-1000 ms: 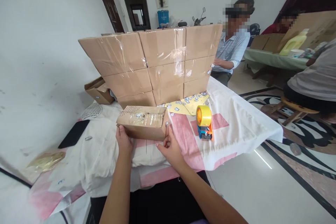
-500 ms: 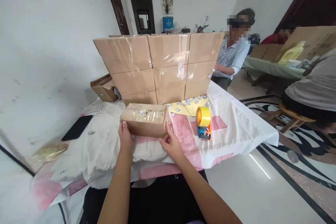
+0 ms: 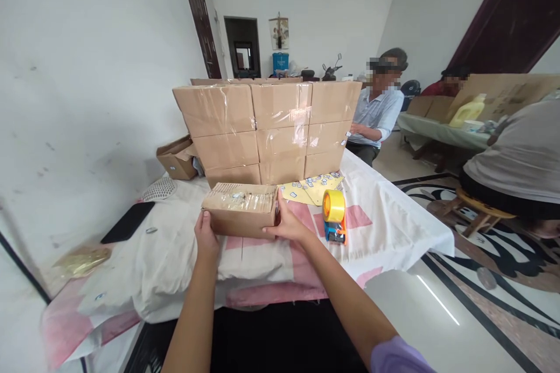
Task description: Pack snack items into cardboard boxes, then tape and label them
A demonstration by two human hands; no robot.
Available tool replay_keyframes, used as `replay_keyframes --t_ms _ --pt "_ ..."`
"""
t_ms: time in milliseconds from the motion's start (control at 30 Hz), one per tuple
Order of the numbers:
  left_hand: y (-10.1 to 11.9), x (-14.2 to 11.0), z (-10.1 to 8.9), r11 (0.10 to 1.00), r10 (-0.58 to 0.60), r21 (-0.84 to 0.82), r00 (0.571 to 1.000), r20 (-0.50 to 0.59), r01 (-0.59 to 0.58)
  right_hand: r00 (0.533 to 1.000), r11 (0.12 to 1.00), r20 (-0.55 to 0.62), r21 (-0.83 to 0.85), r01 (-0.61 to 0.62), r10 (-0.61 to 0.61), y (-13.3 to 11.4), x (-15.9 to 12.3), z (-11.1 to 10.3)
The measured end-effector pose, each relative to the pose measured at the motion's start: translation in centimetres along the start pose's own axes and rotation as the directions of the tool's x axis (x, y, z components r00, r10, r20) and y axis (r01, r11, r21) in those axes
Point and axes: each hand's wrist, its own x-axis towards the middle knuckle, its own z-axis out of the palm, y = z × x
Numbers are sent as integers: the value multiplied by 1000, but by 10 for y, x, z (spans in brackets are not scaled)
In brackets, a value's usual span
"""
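A small cardboard box (image 3: 240, 218), taped along its top, rests on the cloth-covered table in front of me. My left hand (image 3: 206, 236) grips its left end, the thumb on the near face. At the opposite end my right hand (image 3: 286, 218) holds the box with thumb and fingers spread round the corner. Just right of it stands a tape dispenser (image 3: 335, 227) with a roll of yellow tape. A yellow sheet (image 3: 306, 188) bearing several small stickers lies behind the box. Beyond that rises a stack of taped cardboard boxes (image 3: 280, 134).
An opened carton (image 3: 177, 157), a perforated white item (image 3: 158, 189) and a black phone-like slab (image 3: 128, 222) are on the left, near the wall. A person (image 3: 378, 105) in a light shirt sits past the stack. Another sits on a wooden stool (image 3: 481, 210) at right.
My right hand has shifted from the box's near right edge to wrap round its right end. The left hand stays on the box. The view has tilted up slightly.
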Motion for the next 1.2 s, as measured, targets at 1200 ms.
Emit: replay_keyframes --t_ms 1200 --pt "7 -23 -3 736 -111 664 991 -77 134 508 831 -841 -138 -539 189 97 -4 -324"
